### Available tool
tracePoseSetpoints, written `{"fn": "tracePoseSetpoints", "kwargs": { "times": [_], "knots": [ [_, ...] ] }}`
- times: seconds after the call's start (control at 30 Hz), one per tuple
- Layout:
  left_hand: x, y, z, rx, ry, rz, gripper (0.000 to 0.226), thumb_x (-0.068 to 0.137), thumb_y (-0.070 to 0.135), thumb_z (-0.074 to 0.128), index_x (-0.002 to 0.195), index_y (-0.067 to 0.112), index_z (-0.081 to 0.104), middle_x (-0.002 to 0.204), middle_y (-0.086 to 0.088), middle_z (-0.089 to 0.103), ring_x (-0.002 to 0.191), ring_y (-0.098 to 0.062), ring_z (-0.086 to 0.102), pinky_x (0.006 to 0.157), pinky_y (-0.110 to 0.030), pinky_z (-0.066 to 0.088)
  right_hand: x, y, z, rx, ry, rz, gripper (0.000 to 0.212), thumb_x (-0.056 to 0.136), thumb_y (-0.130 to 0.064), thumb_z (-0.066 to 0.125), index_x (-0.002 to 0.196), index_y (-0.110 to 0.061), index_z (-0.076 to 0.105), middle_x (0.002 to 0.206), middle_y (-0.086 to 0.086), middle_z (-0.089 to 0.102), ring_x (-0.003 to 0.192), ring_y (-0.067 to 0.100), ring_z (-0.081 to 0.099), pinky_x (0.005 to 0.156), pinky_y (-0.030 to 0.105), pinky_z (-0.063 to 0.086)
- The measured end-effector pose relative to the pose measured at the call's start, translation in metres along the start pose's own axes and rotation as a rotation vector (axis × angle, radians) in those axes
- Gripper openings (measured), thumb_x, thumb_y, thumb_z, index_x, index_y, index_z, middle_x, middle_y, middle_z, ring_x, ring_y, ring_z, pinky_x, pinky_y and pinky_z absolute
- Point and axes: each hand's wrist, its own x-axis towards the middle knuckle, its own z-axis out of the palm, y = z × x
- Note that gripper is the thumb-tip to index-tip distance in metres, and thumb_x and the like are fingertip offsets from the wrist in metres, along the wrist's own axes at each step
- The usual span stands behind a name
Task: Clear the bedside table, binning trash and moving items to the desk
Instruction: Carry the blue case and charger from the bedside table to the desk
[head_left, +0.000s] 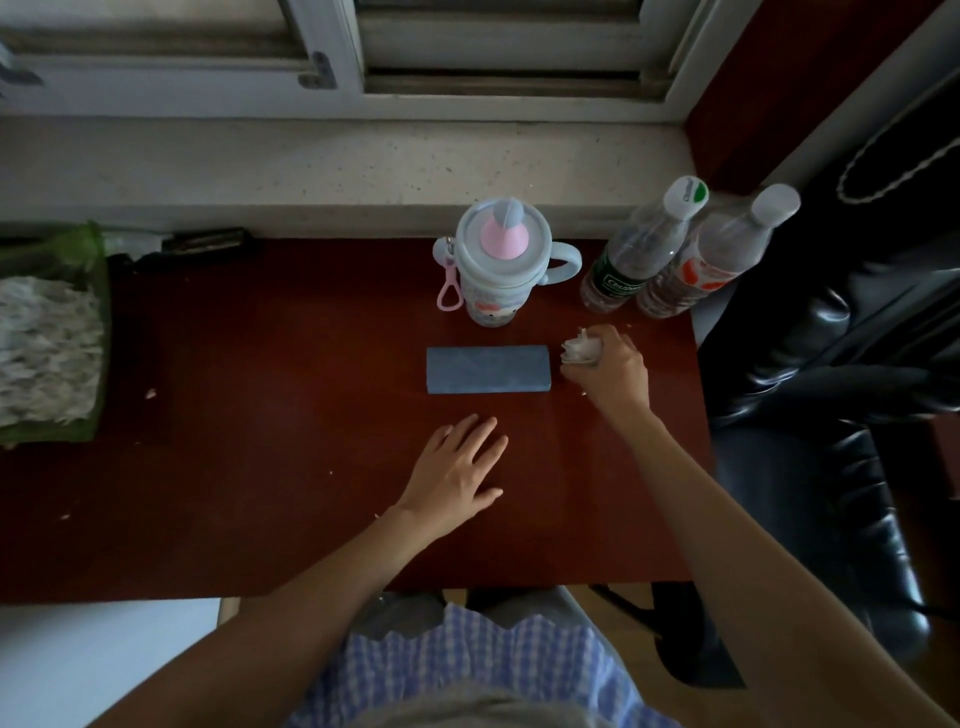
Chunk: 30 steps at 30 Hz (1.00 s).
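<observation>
The left hand (457, 467) lies flat, fingers spread, holding nothing, on the bedside table (260, 415). The right hand (615, 371) is closed around crumpled tissue (579, 351) just right of the blue case (487, 369). Risk: loose scraps may drop during lifting, or the wrist may topple the nearby bottles (670, 254).

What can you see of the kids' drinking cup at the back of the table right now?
The kids' cup stands upright on the red-brown table, just behind the flat blue-grey box. It looks like pale blue plastic, with a round lid, a pink cone-shaped spout capped in blue, a loop handle on its right and a pink clip hanging on its left. A cartoon print shows low on its body. Neither hand touches it.
</observation>
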Motion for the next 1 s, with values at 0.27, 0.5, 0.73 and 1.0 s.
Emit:
{"fn": "tracePoseSetpoints", "kwargs": {
  "times": [0.27,0.5,0.73,1.0],
  "knots": [
    [0.000,-0.001,0.000,0.006,0.007,0.012,0.065,0.079,0.053,0.063,0.133,0.019,0.052,0.142,-0.008,0.049,0.131,-0.028,0.046,0.103,-0.044,0.042,-0.010,0.001,-0.003,-0.023,-0.063,-0.008,0.077,0.070,-0.024,0.080,0.137,-0.018,0.042,0.126,0.012,0.052,0.115,0.029,0.052,0.087,0.035,0.040],
    [-0.001,-0.001,0.001,0.011,-0.021,0.011,0.065,0.079,0.054,0.062,0.133,0.019,0.050,0.143,-0.008,0.048,0.130,-0.028,0.047,0.102,-0.044,0.042,-0.037,0.005,-0.003,-0.034,0.059,-0.036,0.076,0.082,-0.036,0.069,0.145,-0.013,0.032,0.147,0.013,0.036,0.136,0.032,0.032,0.101,0.043,0.039],
    [0.001,-0.001,0.001,0.027,-0.057,0.025,0.065,0.077,0.052,0.065,0.132,0.018,0.053,0.140,-0.009,0.051,0.128,-0.029,0.049,0.099,-0.045,0.046,-0.121,0.023,0.015,-0.194,0.223,-0.011,0.059,0.094,-0.039,0.052,0.143,-0.010,0.037,0.151,0.018,0.033,0.143,0.030,0.022,0.114,0.047,0.030],
    [-0.004,-0.001,-0.008,0.041,-0.150,0.079,0.064,0.097,0.047,0.035,0.150,0.017,0.017,0.159,-0.010,0.010,0.146,-0.030,0.009,0.116,-0.045,0.017,-0.238,0.055,0.052,-0.219,0.311,0.181,0.049,0.092,-0.033,0.057,0.133,-0.007,0.051,0.143,0.018,0.044,0.138,0.034,0.032,0.109,0.052,0.037]
  ]
}}
